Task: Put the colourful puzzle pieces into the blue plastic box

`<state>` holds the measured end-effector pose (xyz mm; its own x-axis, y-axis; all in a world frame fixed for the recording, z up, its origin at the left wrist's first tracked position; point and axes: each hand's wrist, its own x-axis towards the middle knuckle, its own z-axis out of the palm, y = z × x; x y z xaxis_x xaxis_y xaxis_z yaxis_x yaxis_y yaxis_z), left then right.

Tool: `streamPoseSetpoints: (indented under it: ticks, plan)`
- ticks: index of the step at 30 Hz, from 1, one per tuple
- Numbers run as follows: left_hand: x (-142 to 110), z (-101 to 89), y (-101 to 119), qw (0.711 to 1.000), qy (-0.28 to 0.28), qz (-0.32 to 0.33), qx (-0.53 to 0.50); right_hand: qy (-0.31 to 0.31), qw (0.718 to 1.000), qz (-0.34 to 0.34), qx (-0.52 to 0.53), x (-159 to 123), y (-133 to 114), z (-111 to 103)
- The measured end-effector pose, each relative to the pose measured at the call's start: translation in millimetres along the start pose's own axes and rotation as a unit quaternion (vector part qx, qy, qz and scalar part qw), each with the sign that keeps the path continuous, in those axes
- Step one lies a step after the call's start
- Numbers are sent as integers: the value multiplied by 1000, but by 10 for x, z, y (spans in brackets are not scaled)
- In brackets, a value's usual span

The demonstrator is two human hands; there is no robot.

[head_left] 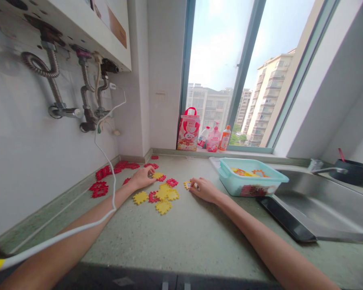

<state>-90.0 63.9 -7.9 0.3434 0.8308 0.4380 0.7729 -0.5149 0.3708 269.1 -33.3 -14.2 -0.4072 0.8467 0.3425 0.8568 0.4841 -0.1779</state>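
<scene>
My left hand (142, 178) reaches over the counter with its fingers closed on the edge of a yellow toothed building tile (159, 176). Part of a red tile shows beneath that one. To the right, my right hand (205, 190) pinches another yellow tile (186, 185), whose middle is partly hidden by the fingers. Between the hands lies a loose heap of yellow tiles (163, 192) with a red tile (153, 197) under its left side. A red frame-shaped tile (172, 183) lies just behind the heap. One yellow tile (140, 197) rests apart at the left, another (163, 208) in front.
Red tiles (99, 189) are grouped along the left wall. A turquoise tub (251, 187) with yellow and orange tiles stands right, beside a steel sink (326, 205) and a black tray-like object (286, 219). A white cable (104, 217) hangs across my left forearm. Bottles (213, 139) line the windowsill.
</scene>
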Motion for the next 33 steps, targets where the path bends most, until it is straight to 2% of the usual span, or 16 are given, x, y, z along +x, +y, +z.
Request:
streamPoseSetpoints:
  ticks: [3, 6, 11, 13, 17, 25, 33]
  plan:
    - [-1, -44, 30, 998, 12, -17, -59, -12, 1000, 3, 19, 4, 70, -22]
    - [-42, -198, 180, 992, -8, 12, -123, 2, 1000, -8, 28, -16, 98, -34]
    - [-125, -494, 465, 953, -190, 145, -184, 1, 999, -28, 45, -59, 92, -73]
    - [-136, -540, 500, 940, -231, 163, -189, -12, 998, -32, 57, -64, 95, -84]
    - [-139, -530, 479, 929, -285, 154, -178, -15, 996, -38, 78, -66, 100, -83]
    - [-174, -450, 453, 933, -305, 127, -144, 4, 997, -20, 71, -85, 27, -127]
    - [-207, -289, 408, 943, -266, 141, -138, 4, 997, -21, 71, -95, 7, -146]
